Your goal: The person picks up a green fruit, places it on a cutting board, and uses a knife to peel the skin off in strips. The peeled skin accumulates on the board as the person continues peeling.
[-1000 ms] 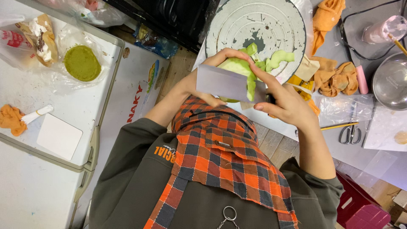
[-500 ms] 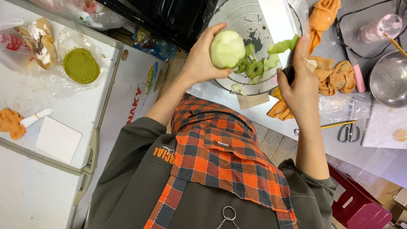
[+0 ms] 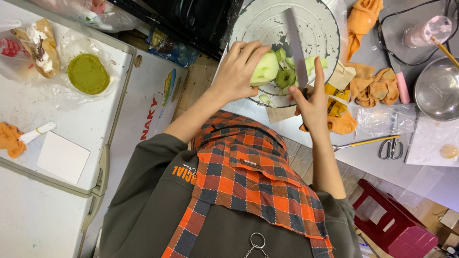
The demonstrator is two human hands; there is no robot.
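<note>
Left hand (image 3: 236,71) clamps peeled pale-green fruit (image 3: 264,69), right hand (image 3: 313,102) grips knife (image 3: 296,45), blade beside fruit. Both over round tray (image 3: 315,28); cut pieces (image 3: 287,76) below fruit, orange cloths (image 3: 373,88) right of tray.

tabletop (image 3: 363,157): grey, at upper right
On it, middle: round grey tray (image 3: 330,28), orange cloths (image 3: 370,88)
On it, right: steel bowl (image 3: 437,91), scissors (image 3: 392,148), clear plastic bag (image 3: 377,122), pink cup (image 3: 425,31)
Left: white chest lid (image 3: 33,124) bearing a white card (image 3: 62,156)

Wooden floor (image 3: 299,157), red stool (image 3: 397,224)
</note>
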